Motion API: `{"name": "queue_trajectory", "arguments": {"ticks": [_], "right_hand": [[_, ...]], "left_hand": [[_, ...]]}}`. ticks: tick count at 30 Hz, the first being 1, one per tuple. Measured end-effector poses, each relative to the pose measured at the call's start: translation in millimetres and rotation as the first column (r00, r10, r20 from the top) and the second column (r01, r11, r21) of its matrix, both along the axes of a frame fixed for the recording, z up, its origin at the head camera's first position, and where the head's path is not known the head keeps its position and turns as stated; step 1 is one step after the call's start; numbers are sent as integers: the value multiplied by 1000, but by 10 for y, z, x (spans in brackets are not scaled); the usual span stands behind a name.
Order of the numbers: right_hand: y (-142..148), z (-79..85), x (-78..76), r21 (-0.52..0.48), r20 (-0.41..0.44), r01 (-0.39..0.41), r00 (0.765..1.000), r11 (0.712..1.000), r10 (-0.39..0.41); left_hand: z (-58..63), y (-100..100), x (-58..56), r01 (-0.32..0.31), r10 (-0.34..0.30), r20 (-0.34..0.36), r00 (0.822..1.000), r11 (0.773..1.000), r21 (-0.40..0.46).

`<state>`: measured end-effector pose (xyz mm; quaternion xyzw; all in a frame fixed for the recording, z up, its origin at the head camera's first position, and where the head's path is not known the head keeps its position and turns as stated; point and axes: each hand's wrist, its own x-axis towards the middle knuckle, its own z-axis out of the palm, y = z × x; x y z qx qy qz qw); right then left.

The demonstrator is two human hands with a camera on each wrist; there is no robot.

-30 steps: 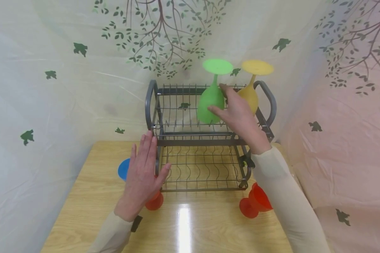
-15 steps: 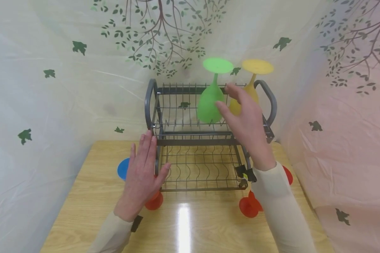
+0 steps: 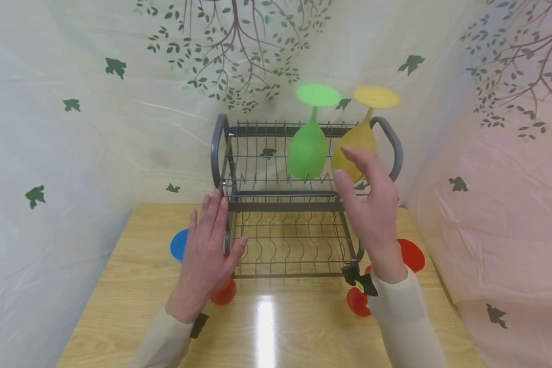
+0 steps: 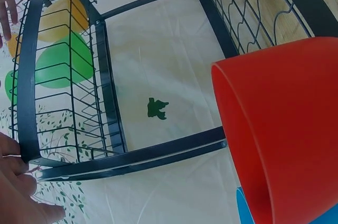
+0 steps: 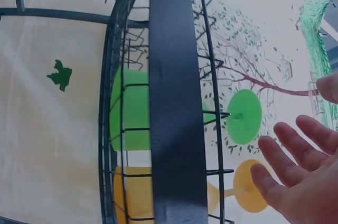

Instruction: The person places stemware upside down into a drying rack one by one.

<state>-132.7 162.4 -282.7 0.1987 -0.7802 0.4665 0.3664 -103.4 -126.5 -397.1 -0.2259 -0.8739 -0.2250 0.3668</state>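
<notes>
A green goblet (image 3: 306, 153) and a yellow goblet (image 3: 356, 138) stand upside down, side by side, on the upper tier of a dark two-tier dish rack (image 3: 285, 207). My right hand (image 3: 372, 204) is in front of the yellow goblet with fingers loosely bent and nothing between them; in the right wrist view those fingers (image 5: 296, 166) are apart from both goblets. My left hand (image 3: 207, 255) lies with straight fingers against the rack's left front corner. In the left wrist view a large red cup (image 4: 280, 129) stands close to the camera.
A blue cup (image 3: 179, 246) and a red cup's foot (image 3: 224, 292) show around my left hand on the wooden table (image 3: 267, 332). To the right, partly behind my right wrist, are red cups (image 3: 411, 255). A printed curtain (image 3: 165, 128) hangs behind the rack.
My right hand has let go of the green goblet and drawn back right and down toward me. Both goblets stay in place, and my left hand has not moved.
</notes>
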Motion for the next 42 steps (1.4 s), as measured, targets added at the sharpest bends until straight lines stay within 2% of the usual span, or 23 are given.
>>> {"name": "queue_trajectory", "arguments": {"ticks": [5, 13, 16, 21, 28, 36, 42], "right_hand": [[16, -138, 96, -35, -69, -27, 997, 999, 24], [30, -322, 258, -127, -79, -71, 995, 989, 61], [26, -394, 300, -134, -81, -77, 995, 988, 66], [19, -519, 350, -155, -92, -129, 989, 980, 116], [3, -700, 416, -136, -30, -131, 991, 982, 128], [-23, -923, 464, -81, -33, -115, 993, 990, 113], [-43, -1074, 525, -71, 44, -103, 993, 992, 106]], "left_hand": [[-22, 6, 7, 9, -9, -3, 1000, 1000, 13], [-62, 6, 36, 53, -46, -91, 995, 996, 79], [-85, -21, 51, 53, -43, -97, 994, 993, 101], [-153, -84, 94, 26, -21, -53, 998, 994, 110], [-262, -186, 151, 24, -26, 15, 1000, 995, 100], [-372, -332, 232, 39, -38, 106, 994, 999, 0], [-431, -403, 262, 75, -62, 161, 985, 994, -77]]}}
